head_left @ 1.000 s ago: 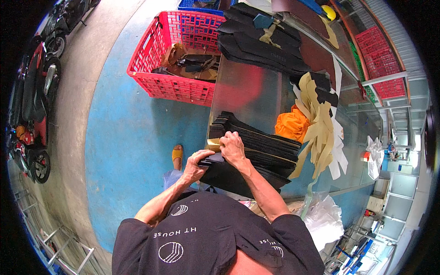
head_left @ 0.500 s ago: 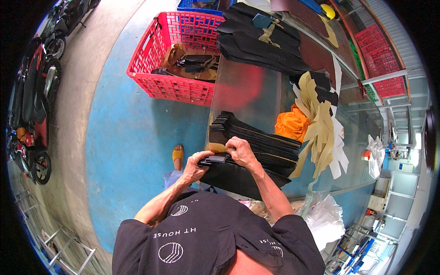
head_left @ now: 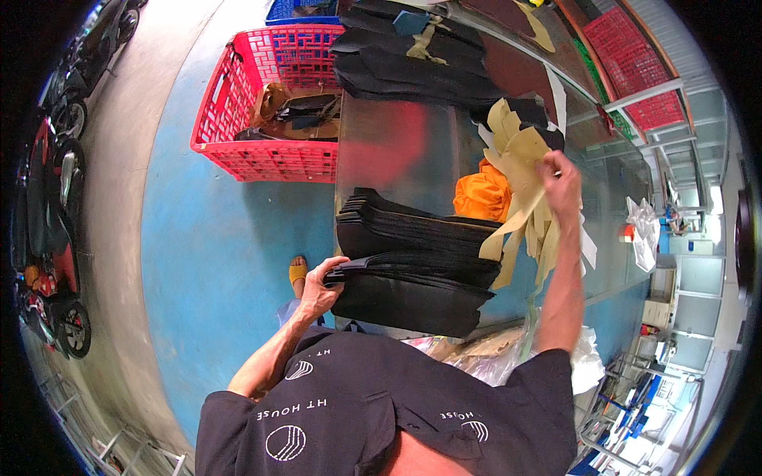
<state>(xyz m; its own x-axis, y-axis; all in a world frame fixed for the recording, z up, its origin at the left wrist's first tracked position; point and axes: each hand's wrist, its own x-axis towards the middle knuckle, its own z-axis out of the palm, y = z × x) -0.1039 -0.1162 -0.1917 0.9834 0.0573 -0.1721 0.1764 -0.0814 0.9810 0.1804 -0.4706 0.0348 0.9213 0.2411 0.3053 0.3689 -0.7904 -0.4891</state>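
At the left end of the black sheet stack (head_left: 413, 274) on the table, my left hand (head_left: 323, 287) is closed, its fingers gripping the edges of several thin black pieces. These long, curved pieces fan out toward the right. My right hand (head_left: 560, 184) is raised over a heap of tan strips (head_left: 542, 250), fingers curled. It pinches a long tan piece (head_left: 516, 218) that bends down toward the stack's right end. Against the heap lies a crumpled orange cloth or bag (head_left: 482, 194).
A red crate (head_left: 266, 163) with dark and brown scraps stands left of the table. More black pieces (head_left: 413, 75) lie at the table's far end. Clear plastic (head_left: 508, 353) hangs by the near edge. Motorbikes (head_left: 59, 214) are parked at far left.
My right hand has moved from the stack's left end rightward to the tan heap, carrying a tan piece. My left hand stays at the stack's left end. The whole view has shifted slightly.
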